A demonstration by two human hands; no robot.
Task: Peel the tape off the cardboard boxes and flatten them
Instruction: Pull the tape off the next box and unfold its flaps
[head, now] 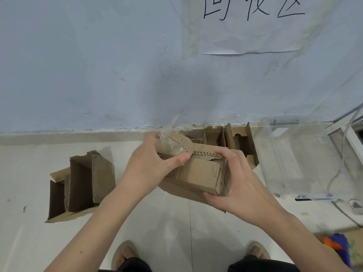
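Brown corrugated cardboard box [198,173]: held above pale floor, right hand [241,185] gripping its near end. Left hand [151,163] pinches clear crumpled tape [169,142] at box's far-left flap; advise peeling low, steadily.

open boxes [82,183] left, clear bin [294,158] right; bare floor [167,222] between; wall [98,75] ahead
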